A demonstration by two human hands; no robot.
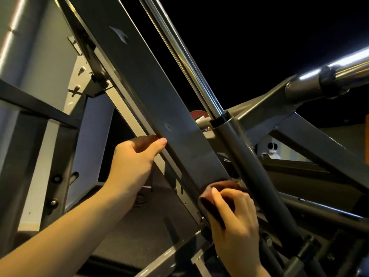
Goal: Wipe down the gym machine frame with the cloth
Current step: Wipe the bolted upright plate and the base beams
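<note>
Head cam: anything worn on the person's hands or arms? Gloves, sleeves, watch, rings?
Nothing worn that shows. The left hand and right hand are bare: no gloves, no rings visible. The left forearm is bare to the picture's edge, with no sleeve, watch or band. Of the right arm only the right wrist shows, also bare. The visible thumbnails are short and unpainted.

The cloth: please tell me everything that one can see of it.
The cloth is a dark reddish-brown, soft-looking fabric, crumpled into a bunch. The right hand grips it, with the thumb laid over it, and presses it against the lower end of the dark slanted beam of the machine. Only folds above and left of the thumb show. The hand hides the rest, so its full shape cannot be told.
</note>
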